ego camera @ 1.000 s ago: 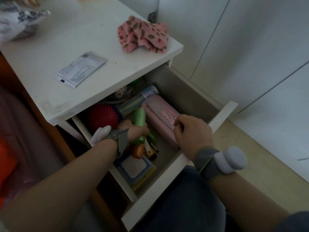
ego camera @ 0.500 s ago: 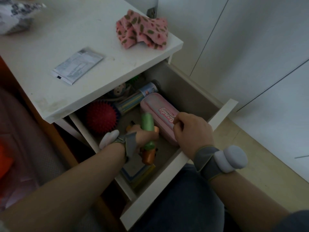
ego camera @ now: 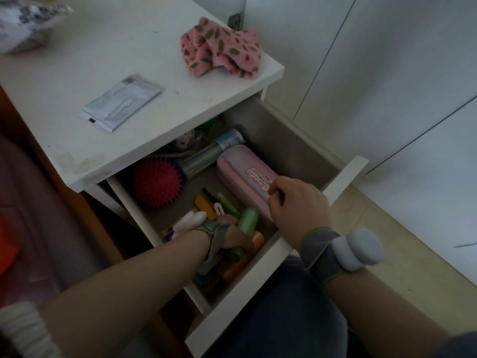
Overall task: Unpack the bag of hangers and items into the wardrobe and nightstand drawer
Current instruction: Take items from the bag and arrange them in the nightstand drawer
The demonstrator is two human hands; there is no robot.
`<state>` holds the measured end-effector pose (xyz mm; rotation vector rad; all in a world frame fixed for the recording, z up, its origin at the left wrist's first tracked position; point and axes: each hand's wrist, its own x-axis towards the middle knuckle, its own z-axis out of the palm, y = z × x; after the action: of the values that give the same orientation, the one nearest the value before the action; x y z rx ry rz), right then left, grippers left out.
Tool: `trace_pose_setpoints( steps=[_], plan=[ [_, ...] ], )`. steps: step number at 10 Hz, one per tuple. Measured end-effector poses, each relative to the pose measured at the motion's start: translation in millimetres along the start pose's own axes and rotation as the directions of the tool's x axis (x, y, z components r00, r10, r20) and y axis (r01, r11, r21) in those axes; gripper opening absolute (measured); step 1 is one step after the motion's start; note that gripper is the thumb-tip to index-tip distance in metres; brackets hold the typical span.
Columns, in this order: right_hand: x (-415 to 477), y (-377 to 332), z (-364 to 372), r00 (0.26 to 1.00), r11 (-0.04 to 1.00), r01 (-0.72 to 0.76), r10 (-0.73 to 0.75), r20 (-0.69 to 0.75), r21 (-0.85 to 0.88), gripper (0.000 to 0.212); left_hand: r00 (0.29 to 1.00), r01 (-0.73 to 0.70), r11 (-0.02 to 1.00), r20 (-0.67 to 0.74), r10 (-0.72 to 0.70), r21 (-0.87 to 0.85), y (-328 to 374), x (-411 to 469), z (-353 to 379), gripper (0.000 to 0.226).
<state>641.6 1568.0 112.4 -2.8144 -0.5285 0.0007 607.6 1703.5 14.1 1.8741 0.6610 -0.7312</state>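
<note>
The nightstand drawer point(ego camera: 291, 254) stands pulled open below the white top. My left hand point(ego camera: 232, 236) is deep in its front part and grips a green tube point(ego camera: 246, 223) that lies beside an orange roll point(ego camera: 245, 259). My right hand point(ego camera: 296, 202) holds the near end of a pink pencil case point(ego camera: 245, 177) lying along the drawer's right side. A red spiky ball point(ego camera: 156, 182), a clear tube of coloured sticks point(ego camera: 206, 156) and small yellow and green items point(ego camera: 216, 205) fill the rest. The bag point(ego camera: 23, 24) lies at the top's far left.
On the nightstand top point(ego camera: 103, 60) lie a pink spotted cloth point(ego camera: 222, 50) and a flat grey sachet point(ego camera: 121, 102). White wardrobe doors point(ego camera: 387, 73) rise right behind the drawer. A bed edge with reddish fabric point(ego camera: 15, 202) is at the left.
My left hand has carried the green tube from the drawer's middle down toward its front, next to the orange roll. My right hand has stayed on the pink pencil case.
</note>
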Motion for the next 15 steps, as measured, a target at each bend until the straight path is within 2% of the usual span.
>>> trace_pose_setpoints(
  steps=[2, 4, 5, 6, 7, 8, 9, 10, 11, 12, 13, 14, 15],
  plan=[
    [0.3, 0.3, -0.1, 1.0, 1.0, -0.004, 0.004, 0.017, 0.004, 0.016, 0.994, -0.094, 0.975, -0.037, 0.103, 0.203, 3.4, -13.9, 14.0, 0.044],
    [0.7, 0.5, -0.2, 1.0, 1.0, -0.001, 0.001, 0.021, 0.002, 0.016, 0.992, -0.124, 0.902, 0.077, 0.101, 0.413, 11.9, -10.9, 1.8, 0.063],
    [0.1, 0.3, -1.0, 1.0, 1.0, -0.003, 0.003, 0.025, 0.004, 0.016, 0.985, -0.171, 0.901, 0.06, 0.16, 0.4, 12.2, -12.7, -1.5, 0.054],
    [0.5, -0.4, -1.3, 1.0, 1.0, 0.001, -0.001, 0.02, 0.007, 0.016, 0.972, -0.227, 0.848, 0.055, 0.229, 0.479, 15.8, -18.9, -8.0, 0.038],
    [0.5, 0.8, -0.6, 1.0, 1.0, -0.004, 0.004, 0.012, 0.011, 0.016, 0.977, -0.213, 0.772, 0.121, 0.175, 0.599, 17.6, -22.8, -13.9, 0.027],
    [-0.4, 1.1, -0.5, 1.0, 1.0, -0.003, 0.003, 0.018, 0.004, 0.016, 0.972, -0.227, 0.729, 0.101, 0.213, 0.646, 12.4, -20.8, -10.3, 0.037],
    [0.0, 0.8, -1.1, 1.0, 1.0, -0.004, 0.004, 0.025, -0.01, 0.017, 0.963, -0.256, 0.719, 0.11, 0.244, 0.646, 8.7, -19.0, -1.5, 0.039],
    [0.0, 0.4, -1.4, 1.0, 1.0, -0.003, 0.003, 0.023, -0.008, 0.017, 0.954, -0.283, 0.751, 0.09, 0.287, 0.596, 7.8, -19.7, 0.1, 0.051],
    [0.4, 0.3, -1.3, 1.0, 1.0, 0.001, -0.001, 0.022, -0.01, 0.017, 0.948, -0.259, 0.753, 0.011, 0.317, 0.605, 7.7, -19.2, -1.4, 0.046],
    [0.2, 0.5, -0.8, 1.0, 1.0, 0.002, -0.002, 0.013, -0.01, 0.016, 0.963, -0.221, 0.711, 0.034, 0.267, 0.668, 11.7, -17.4, -5.1, 0.038],
    [0.3, 1.3, -0.6, 1.0, 1.0, 0.002, -0.002, 0.009, -0.006, 0.016, 0.978, -0.202, 0.717, 0.097, 0.186, 0.667, 16.7, -13.8, -10.3, 0.036],
    [0.0, 1.0, -0.8, 1.0, 1.0, 0.002, -0.002, 0.002, -0.006, 0.017, 0.975, -0.196, 0.821, 0.015, 0.222, 0.536, 13.8, -15.0, -16.0, 0.033],
    [-0.2, -0.4, -0.7, 1.0, 1.0, 0.004, -0.004, 0.003, -0.001, 0.017, 0.966, -0.176, 0.952, -0.144, 0.216, 0.252, 14.5, -20.1, -28.7, 0.018]
  ],
)
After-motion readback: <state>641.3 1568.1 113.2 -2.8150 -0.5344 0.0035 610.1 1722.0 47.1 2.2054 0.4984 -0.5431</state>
